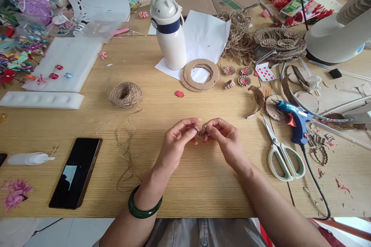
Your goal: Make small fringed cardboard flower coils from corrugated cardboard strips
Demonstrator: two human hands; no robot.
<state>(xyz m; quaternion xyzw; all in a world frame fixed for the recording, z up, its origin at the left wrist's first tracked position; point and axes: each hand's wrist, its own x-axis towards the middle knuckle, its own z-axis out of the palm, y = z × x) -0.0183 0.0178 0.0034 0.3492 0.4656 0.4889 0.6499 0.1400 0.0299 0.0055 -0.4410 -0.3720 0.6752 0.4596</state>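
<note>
My left hand (pixel 180 138) and my right hand (pixel 222 138) meet above the middle of the wooden table (pixel 199 185). Between their fingertips they pinch a small corrugated cardboard piece (pixel 200 131), mostly covered by the fingers. Two or so red paper discs (pixel 179 93) lie beyond the hands. Past them, cardboard rings (pixel 187 81) overlap beside a white bottle (pixel 169 34). Several small corrugated rosettes with red centres (pixel 244 80) rest to the right of the rings. A ball of twine (pixel 126 95) sits left of the hands, its loose end trailing toward my left forearm.
Scissors (pixel 282 154) and a blue glue gun (pixel 295 119) with its cable lie to the right among cardboard scraps. On the left are a phone (pixel 75 173) and a white foam block (pixel 62 63). A white lamp base (pixel 327 38) and coiled twine (pixel 278 44) occupy the far right.
</note>
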